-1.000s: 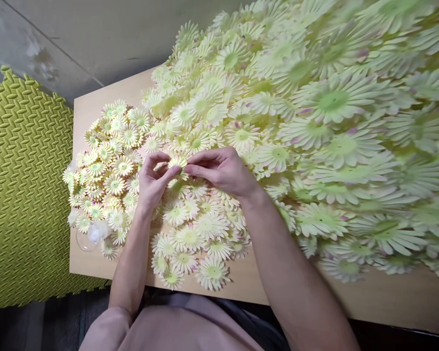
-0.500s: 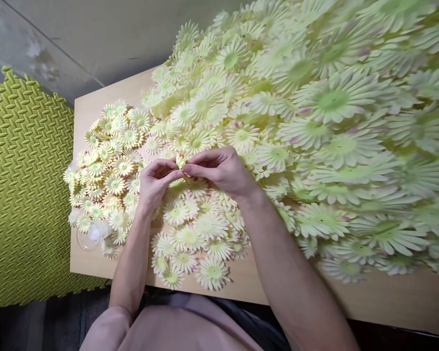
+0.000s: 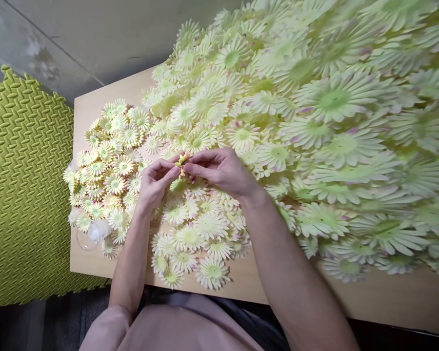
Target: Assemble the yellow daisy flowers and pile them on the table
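- Yellow folded flower [image 3: 183, 160], small and bunched up, held just above the bench [image 3: 95, 105] between the two hands, over the middle of the spread of loose flowers
- left hand [image 3: 154, 181] comes up from below; its fingers [image 3: 170, 171] are closed on the near side of the folded flower, thumb against forefinger
- right hand [image 3: 221, 169] reaches in from the right; its fingers [image 3: 195, 170] pinch the other side, so the tips of both hands nearly meet
- small flowers [image 3: 109, 165], pale yellow with green centres and pink-tipped petals, lie flat and overlapping on the bench to the left and below the hands
- a big heap [image 3: 314, 122] of larger flowers of the same kind rises on the right, blurred towards the edge
- a clear round dish [image 3: 89, 236] sits at the left near corner, touching the small flowers
- a green foam mat [image 3: 25, 195] lies on the grey floor [image 3: 95, 34] left of the bench
- a pink garment [image 3: 168, 326] shows at the bottom, below the forearms
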### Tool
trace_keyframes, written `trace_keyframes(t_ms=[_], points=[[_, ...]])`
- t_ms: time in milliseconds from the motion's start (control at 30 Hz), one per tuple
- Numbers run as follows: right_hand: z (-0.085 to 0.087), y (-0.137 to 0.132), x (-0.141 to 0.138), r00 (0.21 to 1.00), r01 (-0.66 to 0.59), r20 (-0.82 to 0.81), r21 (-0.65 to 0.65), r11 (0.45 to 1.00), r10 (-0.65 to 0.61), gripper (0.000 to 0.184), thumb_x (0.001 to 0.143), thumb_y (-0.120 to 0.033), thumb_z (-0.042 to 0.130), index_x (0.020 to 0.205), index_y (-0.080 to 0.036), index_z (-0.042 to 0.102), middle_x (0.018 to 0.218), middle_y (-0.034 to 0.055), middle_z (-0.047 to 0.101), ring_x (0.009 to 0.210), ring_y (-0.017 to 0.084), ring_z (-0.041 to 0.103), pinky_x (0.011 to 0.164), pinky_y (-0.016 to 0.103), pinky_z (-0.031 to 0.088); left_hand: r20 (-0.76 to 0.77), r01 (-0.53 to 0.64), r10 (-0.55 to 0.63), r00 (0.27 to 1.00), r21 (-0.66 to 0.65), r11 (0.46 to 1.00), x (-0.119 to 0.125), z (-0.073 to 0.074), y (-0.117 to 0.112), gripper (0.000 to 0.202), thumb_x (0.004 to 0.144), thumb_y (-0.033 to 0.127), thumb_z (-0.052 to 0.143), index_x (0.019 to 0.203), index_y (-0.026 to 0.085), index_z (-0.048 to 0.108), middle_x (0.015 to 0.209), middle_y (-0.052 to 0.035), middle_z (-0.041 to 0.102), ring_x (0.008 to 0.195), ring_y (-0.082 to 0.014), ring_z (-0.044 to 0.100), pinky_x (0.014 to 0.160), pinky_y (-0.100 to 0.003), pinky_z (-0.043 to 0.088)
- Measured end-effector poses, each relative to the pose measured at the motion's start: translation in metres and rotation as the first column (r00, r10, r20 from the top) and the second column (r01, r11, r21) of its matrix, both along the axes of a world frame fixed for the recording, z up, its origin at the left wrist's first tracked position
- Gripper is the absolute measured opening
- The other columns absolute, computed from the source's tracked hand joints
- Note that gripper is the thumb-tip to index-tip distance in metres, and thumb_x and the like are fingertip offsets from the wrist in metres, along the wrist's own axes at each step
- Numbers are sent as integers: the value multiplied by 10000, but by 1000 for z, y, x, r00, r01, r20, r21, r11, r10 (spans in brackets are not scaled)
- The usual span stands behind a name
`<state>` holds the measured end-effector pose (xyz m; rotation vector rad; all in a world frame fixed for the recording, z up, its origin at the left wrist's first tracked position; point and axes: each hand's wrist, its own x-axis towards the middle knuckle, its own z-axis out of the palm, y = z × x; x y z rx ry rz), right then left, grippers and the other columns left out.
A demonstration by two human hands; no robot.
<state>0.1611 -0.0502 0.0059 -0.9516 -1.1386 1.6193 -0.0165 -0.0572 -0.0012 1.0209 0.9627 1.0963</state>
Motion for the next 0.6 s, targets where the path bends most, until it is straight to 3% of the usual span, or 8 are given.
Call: trace_keyframes(t_ms=[200, 600], points=[[0, 1, 2, 1000, -6, -9, -16, 1000, 5, 237, 653, -373, 844, 797, -195, 783, 728, 28, 735, 621, 111, 642, 592, 229, 533, 49, -2, 1, 999, 11, 1000, -1, 0, 1, 125, 734, 288, 782, 781, 214, 694, 738, 17, 671, 677, -63, 628, 693, -206, 528], [-1, 2, 3, 999, -41, -6, -8, 999, 41, 250, 710, -412, 799, 833, -196, 781, 731, 30, 729, 616, 105, 630, 584, 231, 524, 25, -56, 56, 998, 9, 998, -1, -2, 2, 130, 736, 307, 780, 777, 214, 699, 709, 23, 606, 603, -42, 554, 578, -187, 491]])
